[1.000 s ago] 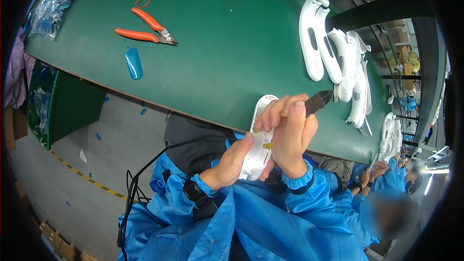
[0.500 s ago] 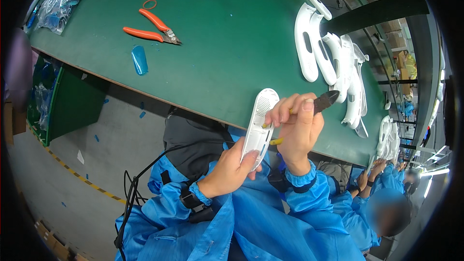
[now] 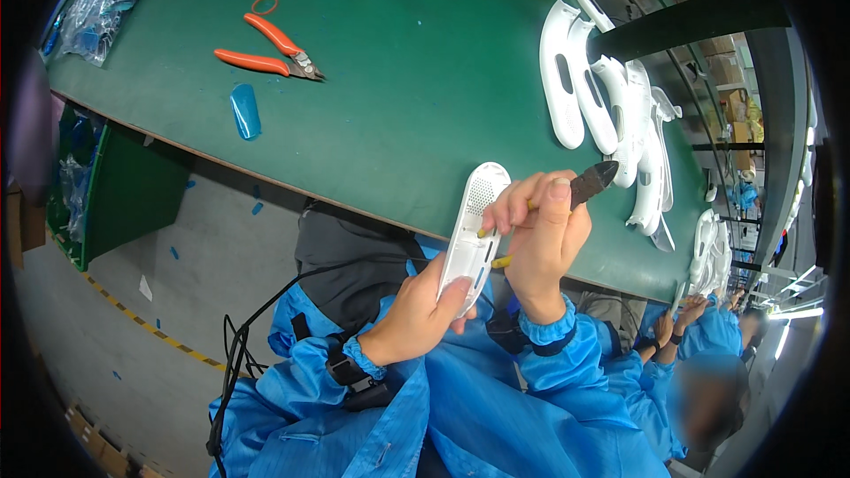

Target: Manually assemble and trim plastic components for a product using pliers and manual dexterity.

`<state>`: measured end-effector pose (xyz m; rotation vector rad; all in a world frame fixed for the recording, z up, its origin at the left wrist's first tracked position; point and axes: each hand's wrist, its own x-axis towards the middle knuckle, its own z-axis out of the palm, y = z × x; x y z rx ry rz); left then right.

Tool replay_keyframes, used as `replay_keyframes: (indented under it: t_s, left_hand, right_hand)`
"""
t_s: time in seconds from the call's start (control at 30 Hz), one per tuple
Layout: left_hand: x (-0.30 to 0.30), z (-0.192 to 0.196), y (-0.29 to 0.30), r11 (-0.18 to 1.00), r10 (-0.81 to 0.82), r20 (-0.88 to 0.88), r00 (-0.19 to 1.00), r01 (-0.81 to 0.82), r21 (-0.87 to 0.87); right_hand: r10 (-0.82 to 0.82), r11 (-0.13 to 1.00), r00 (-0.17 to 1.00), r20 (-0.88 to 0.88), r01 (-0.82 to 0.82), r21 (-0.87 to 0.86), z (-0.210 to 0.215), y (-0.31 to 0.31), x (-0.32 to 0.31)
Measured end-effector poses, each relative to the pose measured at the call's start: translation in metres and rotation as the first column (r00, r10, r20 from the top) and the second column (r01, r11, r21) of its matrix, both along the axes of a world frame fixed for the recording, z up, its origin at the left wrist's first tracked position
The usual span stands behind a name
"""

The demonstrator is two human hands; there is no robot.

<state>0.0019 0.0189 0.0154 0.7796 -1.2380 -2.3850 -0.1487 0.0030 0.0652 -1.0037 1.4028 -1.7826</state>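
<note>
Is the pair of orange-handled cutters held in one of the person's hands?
No: the orange-handled cutters lie on the green table, apart from the hands, while the right hand grips a different, dark-tipped tool.

Bright blue smock, shiny fabric, long sleeves with gathered elastic cuffs. Dark band at right cuff edge. Black strap on left wrist, black cable running off it down past the lap. Dark grey trousers below. Bare hands [image 3: 416,319], no gloves.
</note>
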Motion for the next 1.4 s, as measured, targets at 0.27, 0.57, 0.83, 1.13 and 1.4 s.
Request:
replay_keyframes:
  t_s: [0.27,0.57,0.83,1.13,1.4]
  left_hand:
    - [0.003,0.001,-0.002,0.999,-0.016,0.021,1.0,0.017,-0.037]
    - [0.019,-0.014,0.003,0.954,-0.069,-0.141,0.988,0.025,-0.297]
    - [0.007,-0.021,-0.003,0.973,0.055,-0.042,0.998,-0.063,-0.223]
    - [-0.007,-0.011,0.0,0.947,0.213,0.054,0.975,-0.193,-0.258]
    - [-0.008,-0.011,0.001,0.943,0.229,0.065,0.971,-0.205,-0.26]
  right_hand:
    - [-0.078,0.986,0.99,-0.116,0.094,0.137,0.004,-0.01,0.004]
    - [-0.058,0.996,0.998,-0.034,0.06,0.067,-0.001,-0.011,-0.01]
    - [-0.006,1.0,0.999,0.047,0.006,-0.004,0.022,-0.01,-0.007]
    - [0.19,0.982,0.979,0.077,-0.191,0.004,-0.001,0.008,0.0]
    - [0.198,0.98,0.975,0.099,-0.2,0.003,-0.002,0.009,-0.002]
